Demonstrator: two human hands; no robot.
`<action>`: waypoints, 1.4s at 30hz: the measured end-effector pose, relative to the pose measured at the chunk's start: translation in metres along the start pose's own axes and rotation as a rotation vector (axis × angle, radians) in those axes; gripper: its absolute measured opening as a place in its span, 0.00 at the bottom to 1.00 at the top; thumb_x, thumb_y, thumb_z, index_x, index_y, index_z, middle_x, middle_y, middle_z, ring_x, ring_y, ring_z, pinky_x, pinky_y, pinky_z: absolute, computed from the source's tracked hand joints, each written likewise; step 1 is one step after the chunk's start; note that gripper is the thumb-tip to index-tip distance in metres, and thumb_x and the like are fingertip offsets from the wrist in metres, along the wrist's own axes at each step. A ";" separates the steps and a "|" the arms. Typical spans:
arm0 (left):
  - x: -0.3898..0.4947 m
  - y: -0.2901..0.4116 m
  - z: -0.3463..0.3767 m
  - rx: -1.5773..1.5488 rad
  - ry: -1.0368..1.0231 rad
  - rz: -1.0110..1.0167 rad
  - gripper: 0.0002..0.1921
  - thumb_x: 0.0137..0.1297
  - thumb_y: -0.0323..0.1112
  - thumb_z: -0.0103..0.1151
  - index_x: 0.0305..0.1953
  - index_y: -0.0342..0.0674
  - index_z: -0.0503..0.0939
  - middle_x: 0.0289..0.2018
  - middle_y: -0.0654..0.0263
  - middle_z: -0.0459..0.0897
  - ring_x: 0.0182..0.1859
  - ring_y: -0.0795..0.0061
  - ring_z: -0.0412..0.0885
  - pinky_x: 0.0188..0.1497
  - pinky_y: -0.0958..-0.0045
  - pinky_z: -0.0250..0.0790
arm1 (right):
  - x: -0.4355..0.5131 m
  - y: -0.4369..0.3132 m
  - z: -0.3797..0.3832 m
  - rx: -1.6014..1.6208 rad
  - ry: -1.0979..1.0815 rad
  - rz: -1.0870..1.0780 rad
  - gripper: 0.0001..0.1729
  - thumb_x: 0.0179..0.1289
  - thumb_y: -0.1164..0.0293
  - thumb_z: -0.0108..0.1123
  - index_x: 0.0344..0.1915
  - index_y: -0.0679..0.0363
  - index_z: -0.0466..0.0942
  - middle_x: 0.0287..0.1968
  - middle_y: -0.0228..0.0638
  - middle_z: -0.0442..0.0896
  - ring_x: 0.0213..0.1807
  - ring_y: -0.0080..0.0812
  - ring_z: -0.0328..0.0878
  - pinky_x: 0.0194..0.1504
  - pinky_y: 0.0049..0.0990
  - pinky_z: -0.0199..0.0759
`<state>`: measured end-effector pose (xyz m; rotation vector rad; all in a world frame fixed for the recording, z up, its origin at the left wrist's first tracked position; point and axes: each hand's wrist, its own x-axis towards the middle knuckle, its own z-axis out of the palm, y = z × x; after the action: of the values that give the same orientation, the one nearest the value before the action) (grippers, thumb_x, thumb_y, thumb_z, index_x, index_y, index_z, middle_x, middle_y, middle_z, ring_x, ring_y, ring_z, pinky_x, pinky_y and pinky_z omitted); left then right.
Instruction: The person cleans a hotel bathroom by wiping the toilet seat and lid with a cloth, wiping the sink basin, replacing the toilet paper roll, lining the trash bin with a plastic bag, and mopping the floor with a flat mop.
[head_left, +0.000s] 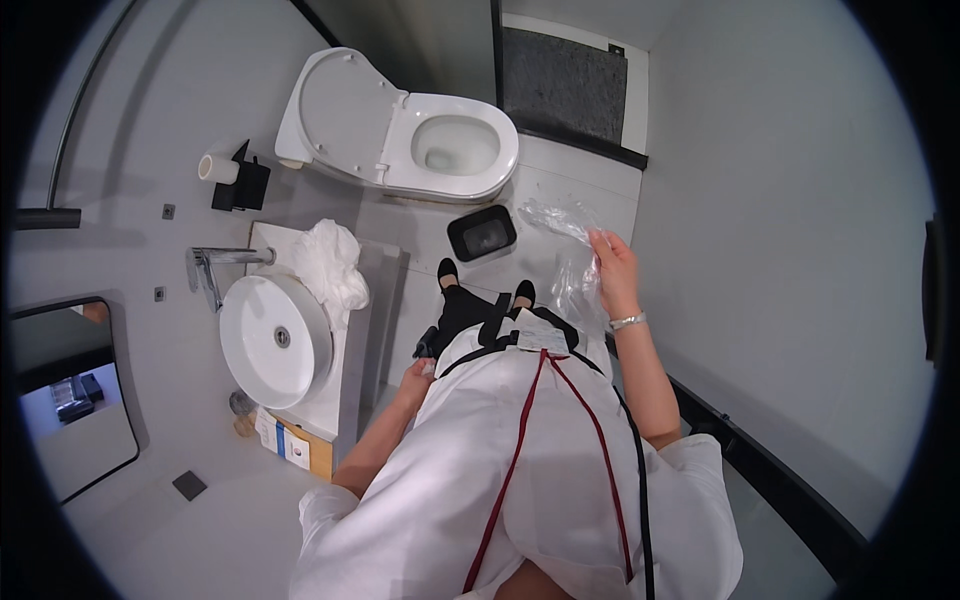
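Observation:
My right hand (616, 271) is raised at the right of the view, its fingers closed on a thin clear plastic bag (576, 281) that hangs crumpled over the tiled floor. Low by my hip, my left hand (417, 377) has its fingers curled around a small whitish piece that I cannot make out. A black waste bin (482, 233), rectangular with rounded corners, stands on the floor in front of my feet. Crumpled white material (330, 266), perhaps a bag or cloth, lies on the counter beside the round washbasin (262, 341).
Beyond the bin is a toilet (457, 146) with its lid raised. A chrome tap (225, 259) reaches over the basin. On the left wall hangs a toilet roll (217, 169) on a black holder. A cardboard box (319, 450) sits at the counter's near end. Grey wall (780, 225) bounds the right.

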<state>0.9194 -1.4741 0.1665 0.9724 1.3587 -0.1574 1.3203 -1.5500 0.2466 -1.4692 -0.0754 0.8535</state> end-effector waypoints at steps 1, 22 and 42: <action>0.001 0.002 0.003 -0.174 -0.087 0.058 0.21 0.64 0.23 0.49 0.59 0.42 0.73 0.42 0.63 0.83 0.43 0.75 0.80 0.47 0.73 0.72 | 0.001 -0.003 0.004 0.005 0.013 0.038 0.10 0.64 0.67 0.61 0.41 0.61 0.80 0.25 0.15 0.72 0.23 0.09 0.60 0.24 0.14 0.53; 0.051 0.014 0.043 -0.136 -0.198 0.399 0.24 0.65 0.35 0.53 0.63 0.37 0.67 0.55 0.62 0.76 0.58 0.70 0.72 0.59 0.69 0.64 | 0.016 -0.025 0.038 0.362 -0.138 0.109 0.12 0.64 0.65 0.62 0.43 0.61 0.75 0.39 0.27 0.80 0.39 0.17 0.75 0.39 0.18 0.70; -0.027 0.138 0.015 1.169 -0.252 0.248 0.21 0.68 0.42 0.48 0.56 0.36 0.73 0.50 0.50 0.80 0.54 0.57 0.78 0.58 0.62 0.66 | -0.026 -0.066 0.025 -0.164 -0.356 -0.169 0.23 0.56 0.79 0.64 0.53 0.61 0.74 0.44 0.30 0.81 0.45 0.18 0.76 0.47 0.20 0.71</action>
<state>1.0077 -1.4102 0.2558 1.9870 0.8283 -0.9169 1.3182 -1.5346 0.3200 -1.4235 -0.5395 0.9786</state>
